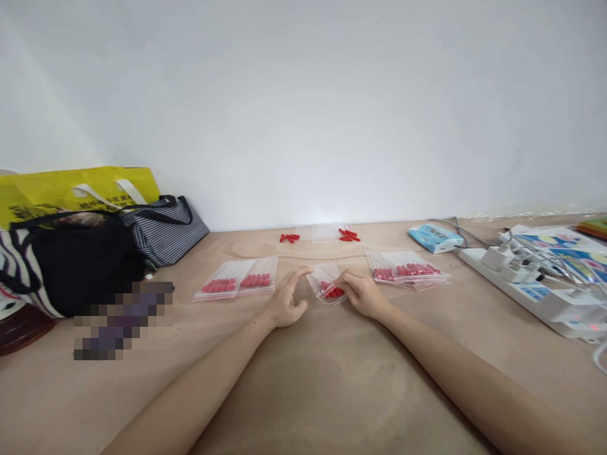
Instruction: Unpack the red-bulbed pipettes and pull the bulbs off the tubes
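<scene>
A small clear zip bag (327, 285) with several red capsule-shaped pieces inside lies at the middle of the table. My right hand (361, 292) pinches its right edge between thumb and fingers. To the bag's left, my left hand (288, 300) has thumb and fingers apart, the fingertips near the bag's upper left corner and nothing held. Filled bags (237, 281) of the same red pieces lie in a row left of my left hand. More filled bags (405, 270) overlap in a pile right of my right hand.
Loose red pieces lie in two small heaps, left (289, 238) and right (349, 235), by the wall, with flat clear bags (325, 232) between. A blue tissue pack (435, 238) and a power strip (531, 294) with plugs stand right. A striped bag (164, 230), black bag (90, 265) and yellow bag (47, 189) stand left.
</scene>
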